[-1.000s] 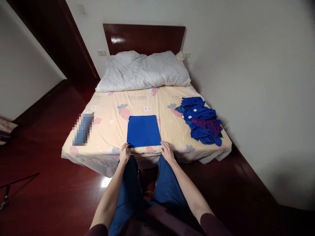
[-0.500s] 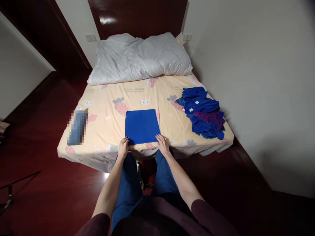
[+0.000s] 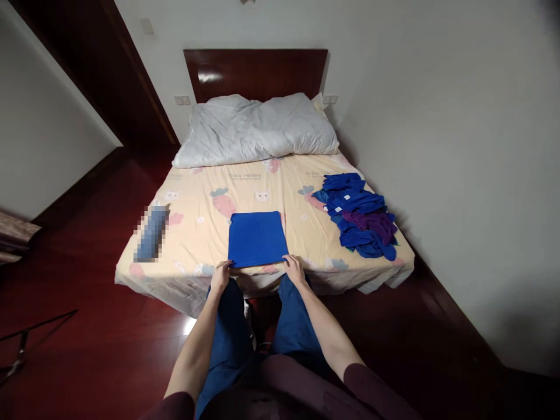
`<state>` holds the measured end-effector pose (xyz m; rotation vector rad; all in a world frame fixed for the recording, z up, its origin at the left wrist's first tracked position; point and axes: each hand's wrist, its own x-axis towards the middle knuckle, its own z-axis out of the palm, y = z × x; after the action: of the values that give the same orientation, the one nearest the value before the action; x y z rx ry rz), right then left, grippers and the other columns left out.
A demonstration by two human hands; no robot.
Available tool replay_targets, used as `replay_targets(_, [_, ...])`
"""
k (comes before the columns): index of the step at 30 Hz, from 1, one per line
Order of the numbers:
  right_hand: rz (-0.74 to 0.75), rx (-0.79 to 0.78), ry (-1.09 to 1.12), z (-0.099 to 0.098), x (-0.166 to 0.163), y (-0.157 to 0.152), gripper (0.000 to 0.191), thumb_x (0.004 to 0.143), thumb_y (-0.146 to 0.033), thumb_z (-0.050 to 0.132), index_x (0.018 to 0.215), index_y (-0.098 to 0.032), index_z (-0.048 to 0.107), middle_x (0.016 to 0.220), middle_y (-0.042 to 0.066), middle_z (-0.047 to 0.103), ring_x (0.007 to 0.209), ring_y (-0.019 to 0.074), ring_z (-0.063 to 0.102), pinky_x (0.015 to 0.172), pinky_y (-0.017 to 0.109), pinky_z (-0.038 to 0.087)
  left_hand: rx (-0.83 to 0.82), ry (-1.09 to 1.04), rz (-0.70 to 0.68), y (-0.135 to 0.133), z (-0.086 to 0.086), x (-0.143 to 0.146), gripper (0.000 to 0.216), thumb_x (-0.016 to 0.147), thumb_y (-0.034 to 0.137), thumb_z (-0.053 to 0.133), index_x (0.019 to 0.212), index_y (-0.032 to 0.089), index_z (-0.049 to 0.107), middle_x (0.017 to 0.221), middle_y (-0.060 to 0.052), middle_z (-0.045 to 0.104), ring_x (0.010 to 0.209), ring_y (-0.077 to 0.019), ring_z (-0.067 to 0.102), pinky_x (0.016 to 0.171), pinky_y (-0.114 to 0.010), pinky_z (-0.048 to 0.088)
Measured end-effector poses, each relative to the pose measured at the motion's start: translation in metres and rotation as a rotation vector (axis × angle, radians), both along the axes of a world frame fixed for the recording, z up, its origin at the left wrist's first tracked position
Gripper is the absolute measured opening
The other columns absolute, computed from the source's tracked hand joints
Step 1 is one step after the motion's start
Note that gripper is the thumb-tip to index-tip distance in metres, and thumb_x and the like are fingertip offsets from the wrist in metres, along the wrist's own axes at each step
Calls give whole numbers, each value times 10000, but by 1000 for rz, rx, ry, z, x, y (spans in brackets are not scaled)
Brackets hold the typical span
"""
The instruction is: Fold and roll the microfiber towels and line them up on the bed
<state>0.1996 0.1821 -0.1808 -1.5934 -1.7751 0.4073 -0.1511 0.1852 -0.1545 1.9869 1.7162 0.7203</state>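
Note:
A flat blue cloth (image 3: 256, 238) lies spread on the bed's cream printed sheet (image 3: 196, 233), close to the foot edge. My left hand (image 3: 221, 274) pinches its near left corner. My right hand (image 3: 294, 268) pinches its near right corner. Both arms reach forward over my blue trousers.
A heap of blue and purple cloths (image 3: 359, 214) lies near the bed's right edge by the white wall. A grey-white pillow (image 3: 258, 128) rests against the dark headboard. A blurred long object (image 3: 151, 233) sits on the left of the sheet. Dark red wooden floor surrounds the bed.
The view tilted down and back up. My hands went from resting beside the cloth's near corners to gripping them; the cloth stays flat.

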Motion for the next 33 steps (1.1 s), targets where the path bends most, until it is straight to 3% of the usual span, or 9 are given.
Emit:
replay_targets(5, [3,-12,49,-1,5,-12,414,799,-30,447,1039,-186,747,1051,100,736,1039,241,678,999,400,545,6,-12,21,-9,-9,4,494,816,25,404,1172,163,718,1214,-100,715,1164,-194,661,1097,-372,503])
replay_targets(13, [-4,5,62,1,12,-4,661,654,89,424,1147,-197,759,1141,88,732,1149,221,632,1085,393,510,-2,12,18,7,-10,12,539,657,-63,444,1025,174,758,1156,-81,732,1188,-220,602,1118,-364,476])
replay_targets(20, [-12,-63,75,5,13,3,627,663,72,407,1100,-206,758,1122,74,727,1116,215,643,1060,383,512,-29,66,64,9,-4,7,469,791,-7,433,1130,162,710,1148,-118,709,1204,-236,567,1083,-370,472])
replay_targets(26, [-64,-68,102,5,13,-5,474,790,-5,427,1113,-196,717,1129,92,720,1132,231,635,1061,391,493,-85,122,136,0,9,7,353,905,78,416,1140,196,653,1090,-117,688,1146,-252,596,969,-362,489])
replay_targets(30, [-129,-151,93,7,12,-6,287,964,-200,459,1107,-184,707,1125,124,734,1073,249,669,988,366,513,-140,139,207,-1,10,9,250,1003,245,391,1069,195,627,1008,-117,670,1012,-246,643,872,-345,498])
replay_targets(33, [-201,-255,53,8,10,-4,283,1008,-334,473,1092,-205,710,1073,112,748,987,243,695,900,331,525,-172,147,246,3,8,10,278,1027,335,377,1015,189,614,955,-116,666,960,-246,654,824,-335,496])
